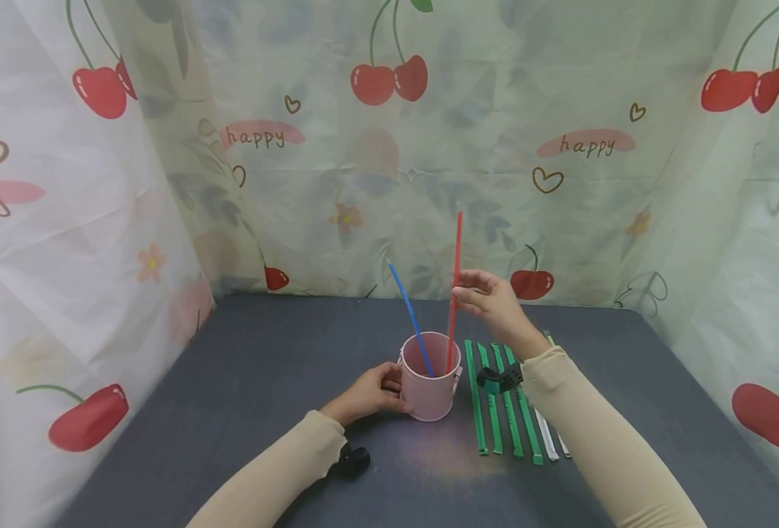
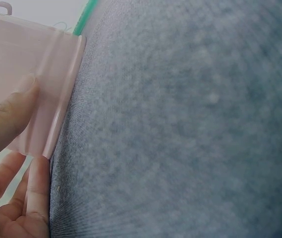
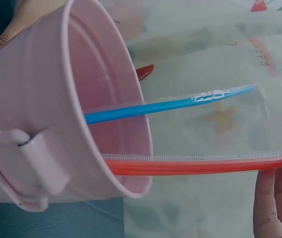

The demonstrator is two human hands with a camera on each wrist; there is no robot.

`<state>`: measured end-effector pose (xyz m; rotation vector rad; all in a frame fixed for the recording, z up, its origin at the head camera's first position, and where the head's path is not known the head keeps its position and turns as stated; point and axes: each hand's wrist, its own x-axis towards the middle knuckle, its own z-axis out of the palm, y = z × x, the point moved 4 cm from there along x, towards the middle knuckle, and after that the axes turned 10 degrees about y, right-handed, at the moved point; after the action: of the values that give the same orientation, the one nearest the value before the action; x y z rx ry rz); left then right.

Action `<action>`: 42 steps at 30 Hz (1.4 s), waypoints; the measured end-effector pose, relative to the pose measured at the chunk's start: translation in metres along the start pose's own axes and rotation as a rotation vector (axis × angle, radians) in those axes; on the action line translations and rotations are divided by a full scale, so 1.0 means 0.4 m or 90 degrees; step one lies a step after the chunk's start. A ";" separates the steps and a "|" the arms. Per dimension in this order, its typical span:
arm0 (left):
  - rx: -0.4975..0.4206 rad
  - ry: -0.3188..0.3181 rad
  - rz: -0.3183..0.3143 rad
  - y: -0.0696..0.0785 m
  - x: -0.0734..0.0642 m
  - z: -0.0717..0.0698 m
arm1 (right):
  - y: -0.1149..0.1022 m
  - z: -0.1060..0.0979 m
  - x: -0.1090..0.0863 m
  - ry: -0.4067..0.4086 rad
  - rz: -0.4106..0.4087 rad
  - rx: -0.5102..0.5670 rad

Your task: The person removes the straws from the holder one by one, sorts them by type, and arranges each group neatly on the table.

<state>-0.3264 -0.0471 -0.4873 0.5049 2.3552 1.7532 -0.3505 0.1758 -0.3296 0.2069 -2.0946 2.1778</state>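
Note:
A small pink bucket (image 1: 429,396) stands upright on the dark table. My left hand (image 1: 372,392) holds its left side, thumb at the front and fingers around the side; the left wrist view shows the thumb on the bucket's wall (image 2: 49,94). Inside leans a blue straw (image 1: 411,312), in clear plastic wrap in the right wrist view. Above the bucket's right side, my right hand (image 1: 495,304) pinches a red straw (image 1: 458,249), also in clear wrap. The red straw's lower end is inside the bucket; its tip touching the bottom cannot be seen.
Several slim green packets (image 1: 495,411) lie side by side right of the bucket. White packets (image 1: 548,436) lie beyond them, partly under the right forearm. A cherry-print curtain (image 1: 323,176) surrounds the table (image 1: 284,352) at the back and sides.

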 end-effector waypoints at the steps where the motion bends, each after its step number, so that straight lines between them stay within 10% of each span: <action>1: 0.000 -0.001 0.000 0.000 0.000 0.000 | -0.003 -0.002 0.000 0.003 -0.001 0.001; 42: 0.004 0.002 -0.002 0.006 -0.004 0.001 | -0.092 -0.142 -0.010 0.073 -0.056 0.182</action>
<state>-0.3246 -0.0468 -0.4851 0.4994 2.3627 1.7462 -0.3413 0.2341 -0.2962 0.1898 -1.6783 2.3665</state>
